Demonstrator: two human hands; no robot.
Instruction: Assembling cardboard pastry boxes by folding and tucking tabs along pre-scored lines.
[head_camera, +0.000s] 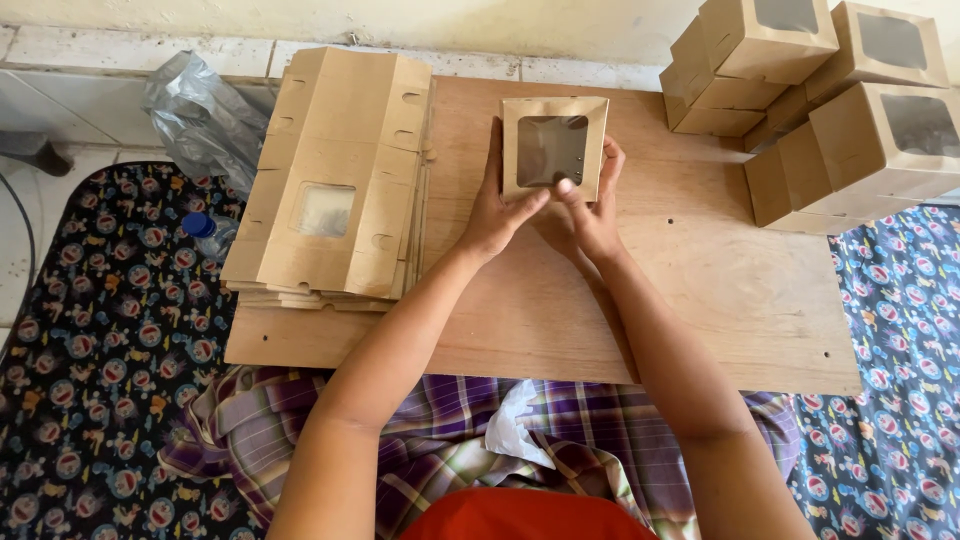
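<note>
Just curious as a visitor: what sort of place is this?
Probably a home floor workspace for folding boxes: a wooden board on patterned cloth, a stack of flat cardboard blanks, and finished window boxes piled nearby.

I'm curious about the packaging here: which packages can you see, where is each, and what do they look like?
Window box: mid-board, held between the left hand and right hand; square, brown card, clear window.
Flat box blanks: stacked at the board's left; brown card, small clear window.
Finished boxes: piled at the board's right corner; brown cubes with clear windows.
Plastic bag: left of the blanks; crumpled, greyish, clear.
</note>
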